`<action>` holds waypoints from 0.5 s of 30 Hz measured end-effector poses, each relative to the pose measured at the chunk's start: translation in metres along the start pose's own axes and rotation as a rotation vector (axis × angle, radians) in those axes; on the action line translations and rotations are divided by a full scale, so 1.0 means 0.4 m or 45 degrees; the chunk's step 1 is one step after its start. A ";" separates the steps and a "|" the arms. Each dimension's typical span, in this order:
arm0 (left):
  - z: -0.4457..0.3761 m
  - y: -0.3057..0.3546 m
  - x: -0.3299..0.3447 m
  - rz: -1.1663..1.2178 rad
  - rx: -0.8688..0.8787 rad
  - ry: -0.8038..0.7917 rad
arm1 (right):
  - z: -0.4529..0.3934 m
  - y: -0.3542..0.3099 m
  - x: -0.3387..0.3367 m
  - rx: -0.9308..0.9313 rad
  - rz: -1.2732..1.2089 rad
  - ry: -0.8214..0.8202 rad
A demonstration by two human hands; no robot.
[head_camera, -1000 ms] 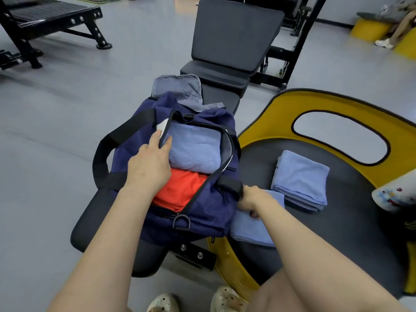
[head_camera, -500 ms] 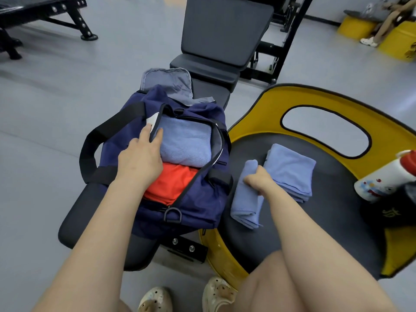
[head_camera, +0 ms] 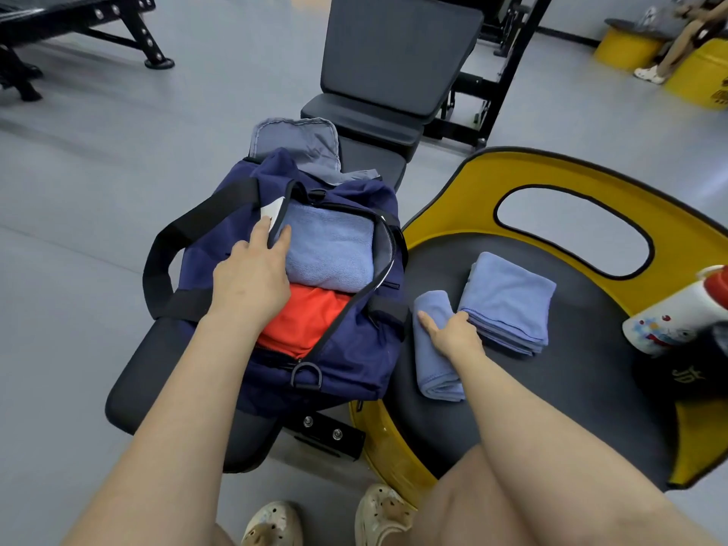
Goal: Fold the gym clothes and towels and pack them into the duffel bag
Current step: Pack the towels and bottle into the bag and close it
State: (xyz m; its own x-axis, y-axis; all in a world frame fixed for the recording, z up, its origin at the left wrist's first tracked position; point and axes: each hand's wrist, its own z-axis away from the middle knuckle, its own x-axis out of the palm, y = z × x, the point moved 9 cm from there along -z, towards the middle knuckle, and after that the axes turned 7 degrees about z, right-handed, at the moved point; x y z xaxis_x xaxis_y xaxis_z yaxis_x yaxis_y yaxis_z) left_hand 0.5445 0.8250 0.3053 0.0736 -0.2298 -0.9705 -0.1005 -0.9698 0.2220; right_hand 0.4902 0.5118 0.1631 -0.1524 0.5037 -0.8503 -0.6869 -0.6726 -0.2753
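Note:
A navy duffel bag [head_camera: 354,360] lies open on a black bench. Inside it, a folded blue towel [head_camera: 331,250] sits above an orange garment [head_camera: 307,321]. My left hand [head_camera: 252,277] pinches the bag's left opening edge, forefinger outside and thumb inside. To the right, on the black seat, a narrow folded blue towel [head_camera: 437,372] lies beside a stack of folded blue towels [head_camera: 508,301]. My right hand [head_camera: 453,333] holds the narrow towel near its top, thumb spread across it and fingers curled at its right edge against the stack.
The bench [head_camera: 134,392] runs back to an upright backrest [head_camera: 398,53]. A yellow rim [head_camera: 551,179] surrounds the black seat. A white bottle with a red cap [head_camera: 677,313] and a black item [head_camera: 681,376] lie at the seat's right. Another bench [head_camera: 78,17] stands far left, with grey floor between.
My right hand has folded the blue towel narrower and shifted it from the bag's side to beside the stack. My left hand has stayed on the bag's opening edge.

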 end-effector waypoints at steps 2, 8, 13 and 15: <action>0.000 0.001 0.000 0.000 0.001 0.002 | -0.005 0.007 -0.003 0.032 0.065 -0.023; 0.001 0.001 0.000 0.008 0.003 0.003 | -0.014 0.032 0.001 0.160 -0.002 -0.172; 0.000 0.002 -0.003 0.029 -0.008 -0.001 | -0.007 0.021 0.005 0.149 -0.140 -0.260; 0.000 -0.001 -0.008 0.051 -0.023 0.009 | -0.003 0.019 0.009 0.131 -0.205 -0.309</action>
State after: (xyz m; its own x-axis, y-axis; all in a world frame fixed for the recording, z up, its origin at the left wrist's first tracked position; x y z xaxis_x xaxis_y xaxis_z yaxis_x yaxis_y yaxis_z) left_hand 0.5442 0.8261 0.3084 0.0768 -0.2686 -0.9602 -0.0858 -0.9612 0.2621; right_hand 0.4852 0.5079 0.1575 -0.1929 0.7223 -0.6641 -0.7823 -0.5217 -0.3402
